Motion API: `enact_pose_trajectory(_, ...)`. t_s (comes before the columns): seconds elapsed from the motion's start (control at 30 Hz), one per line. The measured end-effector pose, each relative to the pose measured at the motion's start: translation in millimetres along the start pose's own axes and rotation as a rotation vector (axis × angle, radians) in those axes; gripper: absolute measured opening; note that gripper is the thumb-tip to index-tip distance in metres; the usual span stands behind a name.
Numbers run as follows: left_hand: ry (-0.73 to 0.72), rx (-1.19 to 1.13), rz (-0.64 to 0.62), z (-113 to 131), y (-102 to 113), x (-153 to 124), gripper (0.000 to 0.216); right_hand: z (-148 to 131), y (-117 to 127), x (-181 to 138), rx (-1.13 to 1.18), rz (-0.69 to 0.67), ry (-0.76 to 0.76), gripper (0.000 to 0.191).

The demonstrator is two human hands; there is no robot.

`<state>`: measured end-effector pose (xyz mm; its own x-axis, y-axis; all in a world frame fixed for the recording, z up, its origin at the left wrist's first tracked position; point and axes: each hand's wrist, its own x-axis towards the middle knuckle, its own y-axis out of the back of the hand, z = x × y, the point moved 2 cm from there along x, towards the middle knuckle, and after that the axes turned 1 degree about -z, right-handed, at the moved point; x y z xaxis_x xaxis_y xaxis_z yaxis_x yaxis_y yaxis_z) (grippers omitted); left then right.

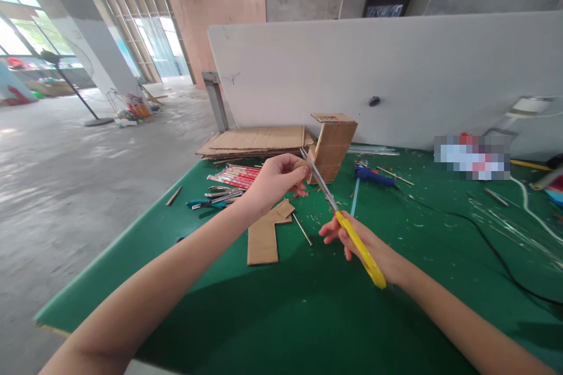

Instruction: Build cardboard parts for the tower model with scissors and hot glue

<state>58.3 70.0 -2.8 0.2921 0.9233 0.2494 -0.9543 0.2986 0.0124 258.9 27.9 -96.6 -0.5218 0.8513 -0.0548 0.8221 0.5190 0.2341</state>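
Observation:
My left hand (278, 180) pinches a small brown piece (301, 163) that looks like cardboard, mostly covered by the fingers. Yellow-handled scissors (355, 239) are in my right hand (379, 249), their blades pointing up and left to the piece, with the tips slightly apart. Whether the blades touch the piece I cannot tell. Below my left hand lies an angled cardboard cutout (263, 243), with a thin stick (302, 229) beside it. Just behind the blades stands a folded cardboard structure (333, 149) with a flat top flap.
Stacked cardboard sheets (259, 138) lie at the back, before a white panel (299, 76). Red-and-white packets (235, 176) and pliers (215, 199) are on the left. A blue glue gun (373, 176) with a black cord rests to the right. Scraps litter the green tabletop (290, 316).

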Motion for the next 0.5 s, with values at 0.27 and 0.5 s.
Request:
enact_pose_trajectory(0.27,-0.028,0.026,0.002,-1,0,1,0.013,-20,-5,-3,-0.036,0.004,-0.004,0.053)
enact_pose_trajectory(0.5,-0.037,0.05,0.008,0,0,0,0.013,-24,-10,0,0.054,0.09,-0.13,0.055)
